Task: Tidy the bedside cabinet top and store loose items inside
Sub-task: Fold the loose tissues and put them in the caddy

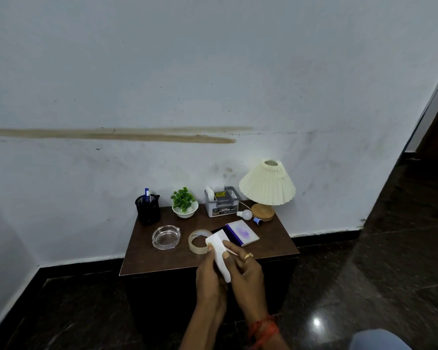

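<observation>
Two hands meet over the front edge of a dark wooden bedside cabinet (162,258), sharing one folded white paper (219,253). The left hand (209,276) wraps its fingers round the paper's lower part, while the right hand (245,271), wearing a gold ring, pinches the upper edge between thumb and fingertips, probably to fold or flatten it before storing.

Just behind the paper lie a roll of clear tape (199,241) and a white notebook with a purple spine (242,233), with a dark flat object beneath it. Left of the tape sits a glass ashtray (166,236). A loose bulb (244,214) and a small blue cap (258,221) rest beside the lamp (267,188), likely awaiting storage.

Along the wall stand a black pen holder (148,209), a small plant (184,203) and a grey organiser box (222,204), seemingly kept upright as permanent pieces.
</observation>
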A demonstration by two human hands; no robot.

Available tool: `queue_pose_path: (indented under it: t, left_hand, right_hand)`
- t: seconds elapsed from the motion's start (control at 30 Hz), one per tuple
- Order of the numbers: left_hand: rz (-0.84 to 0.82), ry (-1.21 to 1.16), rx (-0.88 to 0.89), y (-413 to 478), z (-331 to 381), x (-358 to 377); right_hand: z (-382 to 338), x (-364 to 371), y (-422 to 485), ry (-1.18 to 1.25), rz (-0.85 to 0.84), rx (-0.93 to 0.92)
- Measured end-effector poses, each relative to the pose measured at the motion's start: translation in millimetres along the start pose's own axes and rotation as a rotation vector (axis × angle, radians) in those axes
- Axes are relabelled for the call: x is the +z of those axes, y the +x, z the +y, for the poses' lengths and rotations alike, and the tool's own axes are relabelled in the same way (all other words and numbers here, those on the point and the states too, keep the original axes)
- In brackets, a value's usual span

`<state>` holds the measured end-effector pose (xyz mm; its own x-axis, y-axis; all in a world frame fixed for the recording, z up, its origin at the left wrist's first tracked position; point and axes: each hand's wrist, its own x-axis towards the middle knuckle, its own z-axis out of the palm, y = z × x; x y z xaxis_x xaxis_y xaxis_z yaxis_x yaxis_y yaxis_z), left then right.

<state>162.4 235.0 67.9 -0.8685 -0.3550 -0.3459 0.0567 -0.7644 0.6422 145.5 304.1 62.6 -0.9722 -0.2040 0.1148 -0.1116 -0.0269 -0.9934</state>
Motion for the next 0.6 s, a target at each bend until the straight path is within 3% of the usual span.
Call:
queue_pose_path:
  t: [0.17, 0.6]
  left_hand:
    - [0.030, -0.061, 0.001, -3.6, 2.8, -2.1]
    - [0.164, -0.079, 0.043, -0.4, 4.0, 3.8]
  right_hand:
    - [-2.7, -1.0, -3.6, -0.041, -0.049, -0.058]
    - [-9.6, -19.6, 14.8, -0.290, 0.128, -0.275]
